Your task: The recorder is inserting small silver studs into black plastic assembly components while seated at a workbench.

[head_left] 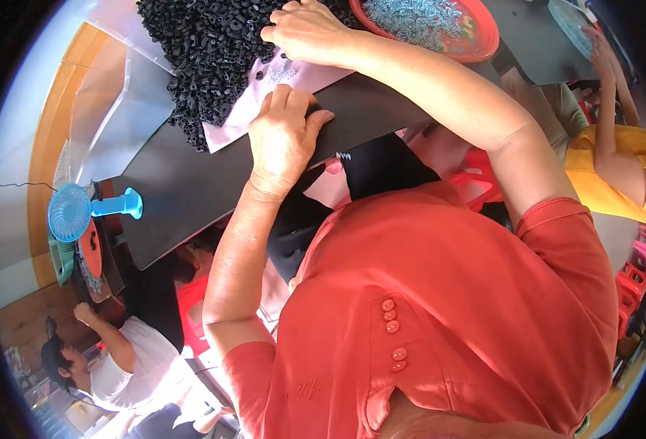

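Note:
A large heap of small black plastic parts (213, 62) covers the far side of the dark table. My right hand (310, 33) reaches over the heap, its fingers bent down at the parts; what they hold is hidden. Closer to me, my left hand (282, 135) is closed above the table edge, with a small black plastic part (312, 110) showing between thumb and fingers. Between both hands lies a pale pink sheet (231, 121) with a few small clear or silvery pieces (280, 69) on it. To the right of my right hand stands a red basin (487, 33) holding many small silvery pieces.
A blue fan (70, 212) is at the left end of the table (169, 194). Clear plastic sheeting (118, 110) stands behind it. A person in white (136, 362) sits lower left; another in yellow (615, 172) works at right. Red stools (476, 179) stand nearby.

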### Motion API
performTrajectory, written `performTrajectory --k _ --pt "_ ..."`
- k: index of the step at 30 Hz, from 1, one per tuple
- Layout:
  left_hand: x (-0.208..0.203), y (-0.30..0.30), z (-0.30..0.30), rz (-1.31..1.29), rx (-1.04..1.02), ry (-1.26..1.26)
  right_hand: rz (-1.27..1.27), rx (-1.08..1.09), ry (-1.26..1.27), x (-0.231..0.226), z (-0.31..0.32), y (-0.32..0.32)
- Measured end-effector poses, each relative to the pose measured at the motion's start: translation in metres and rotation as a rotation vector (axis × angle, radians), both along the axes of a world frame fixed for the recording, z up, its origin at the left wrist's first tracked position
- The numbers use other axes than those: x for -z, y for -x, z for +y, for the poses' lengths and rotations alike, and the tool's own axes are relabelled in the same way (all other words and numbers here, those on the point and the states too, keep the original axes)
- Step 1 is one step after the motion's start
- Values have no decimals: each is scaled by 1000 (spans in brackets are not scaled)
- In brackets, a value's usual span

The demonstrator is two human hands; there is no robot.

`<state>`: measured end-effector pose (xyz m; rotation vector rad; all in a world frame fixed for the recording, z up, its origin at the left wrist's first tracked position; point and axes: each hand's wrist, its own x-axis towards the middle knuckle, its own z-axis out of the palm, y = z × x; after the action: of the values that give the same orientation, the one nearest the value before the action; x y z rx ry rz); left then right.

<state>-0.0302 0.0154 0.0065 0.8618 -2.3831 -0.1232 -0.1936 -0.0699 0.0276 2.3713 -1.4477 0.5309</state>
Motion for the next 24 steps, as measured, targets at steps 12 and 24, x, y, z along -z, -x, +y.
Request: performTrajectory --k 12,24 --pt "102 -72 77 31 -37 -364 -810 -617 65 -15 120 49" --pt "191 -23 80 -617 -68 -250 -731 -597 -579 99 209 29"
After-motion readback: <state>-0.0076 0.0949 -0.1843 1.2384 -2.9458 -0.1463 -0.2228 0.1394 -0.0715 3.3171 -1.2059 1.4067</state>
